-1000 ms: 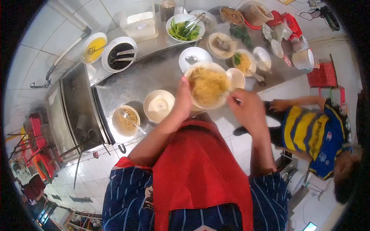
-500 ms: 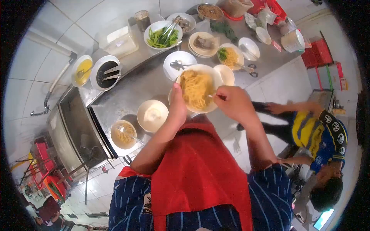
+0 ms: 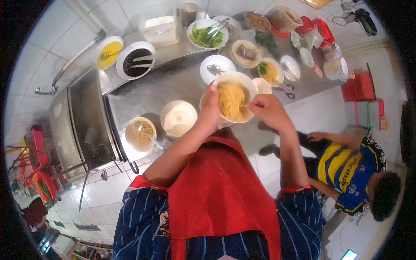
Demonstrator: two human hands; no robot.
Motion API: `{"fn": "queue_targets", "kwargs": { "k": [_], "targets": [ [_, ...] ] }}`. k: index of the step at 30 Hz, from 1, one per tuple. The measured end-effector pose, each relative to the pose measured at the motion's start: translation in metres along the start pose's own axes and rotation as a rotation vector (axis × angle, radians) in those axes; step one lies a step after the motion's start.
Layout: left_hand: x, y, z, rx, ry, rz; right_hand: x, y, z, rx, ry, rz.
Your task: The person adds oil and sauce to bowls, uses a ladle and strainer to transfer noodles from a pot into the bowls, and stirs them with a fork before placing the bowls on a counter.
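Note:
My left hand [image 3: 210,109] grips the left side of a white bowl [image 3: 246,82], its thumb over the rim. Yellow noodles [image 3: 232,102] lie inside the tilted bowl. Against the bowl's right side, my right hand [image 3: 271,113] is closed around a thin metal utensil [image 3: 246,105] whose lower end goes into the noodles; its kind is hidden. Just behind stand a white plate with a spoon [image 3: 214,68] and a small pale bowl [image 3: 262,86]. To the left of my left forearm sit a cream-coloured bowl [image 3: 178,118] and a bowl of crumbly brown food with a fork or spoon [image 3: 141,133].
Along the back are bowls of yellow liquid [image 3: 110,52], dark sauce [image 3: 135,60] and greens with tongs [image 3: 207,34]. Scissors [image 3: 287,89] lie near a noodle bowl with greens [image 3: 271,73]. A sink-like basin [image 3: 93,117] is left; a co-worker [image 3: 346,169] is right.
My view has shifted, so the counter things appear farther right or higher. The noodles sit differently in the bowl as the utensil moves in them. Both hands keep their holds.

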State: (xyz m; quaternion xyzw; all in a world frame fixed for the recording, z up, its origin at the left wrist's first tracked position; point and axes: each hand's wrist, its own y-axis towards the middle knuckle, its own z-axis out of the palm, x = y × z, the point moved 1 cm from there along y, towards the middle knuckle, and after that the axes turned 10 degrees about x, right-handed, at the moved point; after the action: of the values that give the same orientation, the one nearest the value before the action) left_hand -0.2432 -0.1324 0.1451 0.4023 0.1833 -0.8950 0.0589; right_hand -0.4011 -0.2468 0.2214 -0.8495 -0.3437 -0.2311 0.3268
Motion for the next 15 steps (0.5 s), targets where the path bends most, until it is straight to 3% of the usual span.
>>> {"fn": "queue_targets", "kwargs": {
  "k": [1, 2, 5, 11, 14, 15],
  "targets": [
    [0.000, -0.002, -0.009, -0.007, -0.002, 0.006, 0.006, 0.001, 0.004, 0.018, 0.177, -0.020],
    [0.003, -0.004, -0.018, 0.028, -0.053, 0.011, 0.010, -0.006, 0.002, 0.036, 0.204, 0.087],
    [-0.004, -0.017, -0.032, 0.081, -0.130, 0.002, 0.028, -0.024, -0.006, 0.004, 0.310, 0.117],
    [-0.005, -0.017, -0.047, 0.097, -0.101, -0.032, 0.089, -0.069, -0.021, -0.211, 0.244, 0.016],
    [-0.004, -0.018, -0.046, 0.100, -0.095, -0.088, 0.104, -0.080, -0.009, -0.387, 0.034, 0.005],
    [-0.004, -0.021, -0.043, 0.077, -0.108, -0.133, 0.106, -0.081, -0.002, -0.397, -0.418, -0.038]
  ]
}}
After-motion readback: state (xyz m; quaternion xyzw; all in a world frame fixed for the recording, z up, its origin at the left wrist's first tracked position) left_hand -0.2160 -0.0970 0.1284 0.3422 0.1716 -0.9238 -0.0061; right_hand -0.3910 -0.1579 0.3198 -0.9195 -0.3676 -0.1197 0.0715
